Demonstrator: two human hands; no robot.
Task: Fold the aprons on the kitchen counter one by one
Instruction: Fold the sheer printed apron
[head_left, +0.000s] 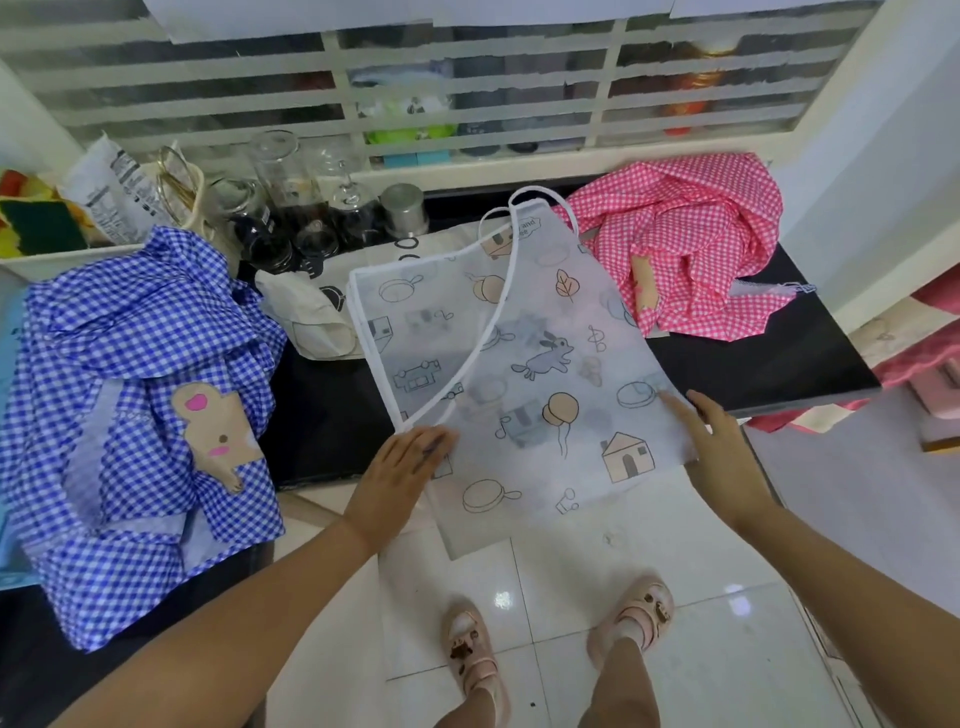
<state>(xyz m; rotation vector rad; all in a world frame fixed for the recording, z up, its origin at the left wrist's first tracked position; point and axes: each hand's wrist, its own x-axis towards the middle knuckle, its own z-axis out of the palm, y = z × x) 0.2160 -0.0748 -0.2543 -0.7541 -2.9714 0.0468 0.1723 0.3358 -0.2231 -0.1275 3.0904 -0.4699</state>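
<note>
The black counter (753, 364) runs across my view, and three aprons are spread along it. The blue checked apron (130, 364) is the biggest heap, bunched at the left and spilling over the front edge. The pink checked apron (691, 249) lies crumpled at the far right. Neither looks folded yet.

Between them is the white printed apron (519, 374), the one I'm working on. Its bib is up on the counter and its hem hangs past the front edge. It seems already doubled lengthwise (the piped edge shows through the thin cloth), so I judge this to be the smoothing step.

My left hand (400, 467) lies flat on the near left corner, fingers straight and pressing. My right hand (722, 441) touches the right edge with fingers extended, gripping nothing.

Next I'd pinch the hanging hem with both hands and carry it up toward the neck strap (540, 200), keeping the slippery layers aligned.
</note>
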